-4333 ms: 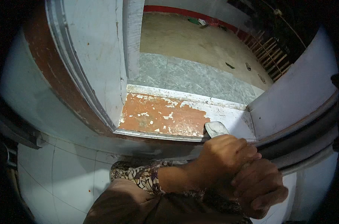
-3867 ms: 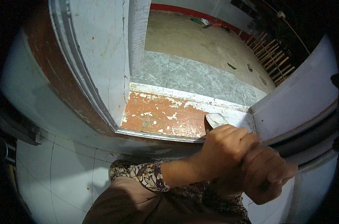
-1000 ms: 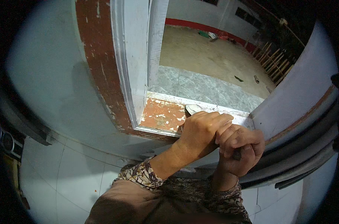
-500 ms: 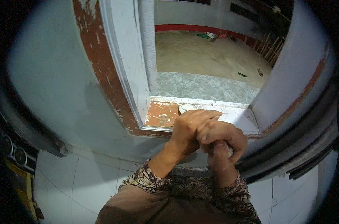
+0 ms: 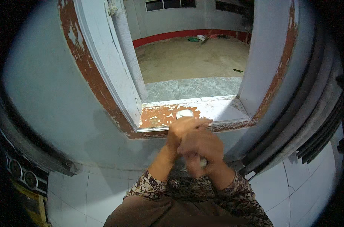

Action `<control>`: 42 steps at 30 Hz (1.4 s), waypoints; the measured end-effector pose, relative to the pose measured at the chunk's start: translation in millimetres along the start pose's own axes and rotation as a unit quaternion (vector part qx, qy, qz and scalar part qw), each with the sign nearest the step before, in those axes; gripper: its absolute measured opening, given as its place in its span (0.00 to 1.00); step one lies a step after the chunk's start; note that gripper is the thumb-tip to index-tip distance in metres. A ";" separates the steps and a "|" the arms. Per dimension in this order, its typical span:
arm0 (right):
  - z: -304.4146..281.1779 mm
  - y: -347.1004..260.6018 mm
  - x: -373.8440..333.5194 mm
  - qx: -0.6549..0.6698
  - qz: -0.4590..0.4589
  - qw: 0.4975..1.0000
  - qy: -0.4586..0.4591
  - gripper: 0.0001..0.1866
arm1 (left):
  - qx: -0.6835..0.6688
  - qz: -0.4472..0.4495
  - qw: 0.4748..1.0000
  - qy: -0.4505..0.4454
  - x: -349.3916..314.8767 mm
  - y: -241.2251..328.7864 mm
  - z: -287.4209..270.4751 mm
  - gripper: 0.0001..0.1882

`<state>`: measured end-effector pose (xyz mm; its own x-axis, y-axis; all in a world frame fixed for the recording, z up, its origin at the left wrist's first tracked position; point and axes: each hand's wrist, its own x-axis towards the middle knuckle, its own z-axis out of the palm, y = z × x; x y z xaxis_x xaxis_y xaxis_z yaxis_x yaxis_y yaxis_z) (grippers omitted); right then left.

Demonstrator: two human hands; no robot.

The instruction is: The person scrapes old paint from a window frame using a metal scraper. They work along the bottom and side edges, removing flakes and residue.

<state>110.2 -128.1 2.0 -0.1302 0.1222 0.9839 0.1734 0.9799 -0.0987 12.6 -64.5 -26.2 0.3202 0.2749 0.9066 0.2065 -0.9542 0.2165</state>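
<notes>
The fingers of both hands are closed; the left hand folds over the tool just behind its flat, pale head, though the grip under the knuckles is hidden; the right hand, somewhat blurred, is clenched behind and to the right of it, touching and partly overlapping it, with what looks like the tool's pale butt showing below the curled fingers.

The relation that counts most seems to be the line through these 2 fists: the tool's long axis appears to run from the right hand, nearer the person, forward and slightly leftward through the left hand; the left hand is therefore nearer the head, which lies directly ahead of its knuckles; the handle between the 2 ends is covered.

The head sits at the sill, over the right part of a bare orange-brown patch flecked with white; whether its edge presses flat cannot be told; white paint covers the sill to its right.

Farther out, the pale left jamb rises beside the patch; beyond the sill come grey patterned tiles, then a dull yard floor and a wall with a red band.
</notes>
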 end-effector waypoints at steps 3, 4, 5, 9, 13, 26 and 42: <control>-22.5 -9.5 -9.3 0.009 -0.013 1.000 -0.021 0.06 | -0.029 -0.026 0.996 -0.079 -5.1 21.4 7.9 0.19; -32.8 -10.6 -12.3 0.031 0.011 0.999 -0.038 0.06 | -0.031 -0.049 0.992 -0.115 -4.3 26.1 10.3 0.23; -43.4 -10.8 -15.8 -0.025 0.024 0.999 -0.040 0.05 | -0.041 -0.052 0.990 -0.126 -3.0 28.7 11.4 0.27; -81.6 -0.9 -28.6 -0.029 0.047 0.994 0.097 0.07 | 0.087 -0.084 0.978 -0.172 7.9 18.0 -2.7 0.31; -103.9 -6.5 -39.4 -0.015 0.025 0.983 0.179 0.08 | 0.310 -0.261 0.869 -0.282 12.4 0.6 -26.7 0.29; -108.7 -16.4 -50.2 -0.043 0.040 0.986 0.158 0.09 | 0.532 -0.154 0.770 -0.317 90.2 -35.8 21.7 0.36; -123.7 -34.5 -16.2 0.041 0.085 0.971 0.219 0.10 | 0.201 -0.299 0.837 -0.411 73.5 -43.6 24.6 0.30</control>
<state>227.1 -183.3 7.9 0.3237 0.2217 0.9198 0.0746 0.9632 -0.2584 49.9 0.2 22.1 0.5420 0.8358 0.0876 0.7993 -0.5449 0.2532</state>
